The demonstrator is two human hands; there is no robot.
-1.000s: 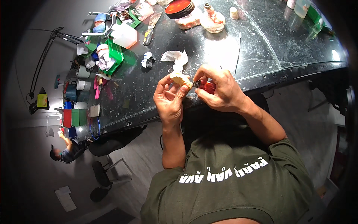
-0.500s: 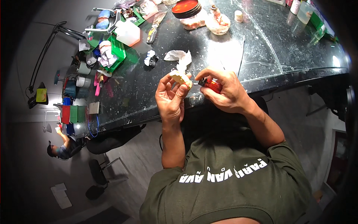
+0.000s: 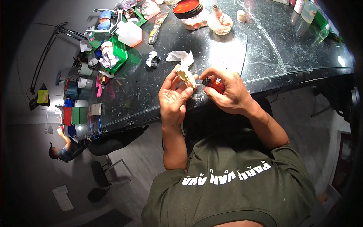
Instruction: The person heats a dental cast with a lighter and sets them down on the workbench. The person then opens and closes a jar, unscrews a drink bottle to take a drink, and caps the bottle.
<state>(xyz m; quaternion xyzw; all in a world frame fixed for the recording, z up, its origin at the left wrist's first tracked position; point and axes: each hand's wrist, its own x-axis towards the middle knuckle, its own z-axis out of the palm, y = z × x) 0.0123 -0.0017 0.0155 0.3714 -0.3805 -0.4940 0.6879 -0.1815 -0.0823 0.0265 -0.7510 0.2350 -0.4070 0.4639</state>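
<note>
The pale yellow lump (image 3: 186, 78) is curved, with a bumpy side. It is held up on a slant, near the front edge of the desk (image 3: 264, 43). The red lighter (image 3: 216, 86) is see-through, with a dark top (image 3: 206, 81) pointing at the lump. A little gap lies between them.

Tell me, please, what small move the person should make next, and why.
I would perhaps turn the pale yellow piece slightly in the left hand: the red lighter-like tool in the right hand has its dark end toward the piece across a narrow gap, so turning might present another part.
</note>
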